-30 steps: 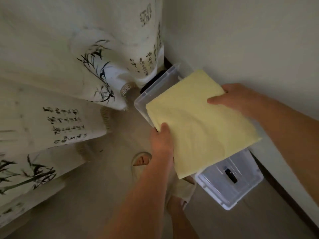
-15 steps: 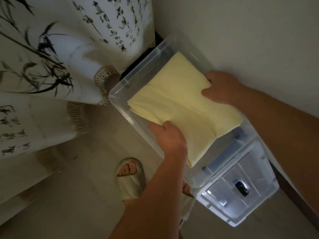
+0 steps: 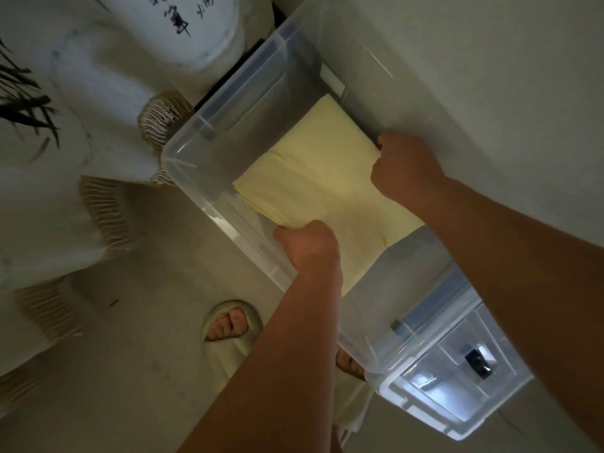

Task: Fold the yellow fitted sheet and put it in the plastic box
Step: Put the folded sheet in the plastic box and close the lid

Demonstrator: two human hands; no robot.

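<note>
Head view, dim light. Folded pale-yellow fitted sheet [image 3: 327, 191] sits inside the clear rectangular plastic box [image 3: 235, 103], below the rim line and toward the right half of it; the sheet's near right corner shows through the translucent wall. Cannot tell whether the sheet rests on the bottom of the box or is held just above it. Layered fold edges are visible along the sheet's left side. Left hand [image 3: 307, 243] is clenched on the sheet's near edge, knuckles up, thumb on the top surface, fingers tucked underneath and out of sight. Right hand [image 3: 405, 168] grasps the sheet's far right edge in the same way, close against the box wall on the plain pale wall [image 3: 490, 60] side. Both forearms reach down into the box from the near right. The box stands on a light floor [image 3: 147, 371], its long side against the wall, its far end near a dark gap in the corner. Touching its near right end is a second clear plastic piece [image 3: 457, 397] with a small black part on it; lid or separate container, cannot tell. To the left hangs white fabric printed with black brush strokes and characters [image 3: 81, 178], with a beige fringe [image 3: 104, 217] along its lower edge. On the floor near the box, a foot in a cream open-toe slipper [image 3: 222, 358]; a second foot is partly hidden behind the left forearm.
</note>
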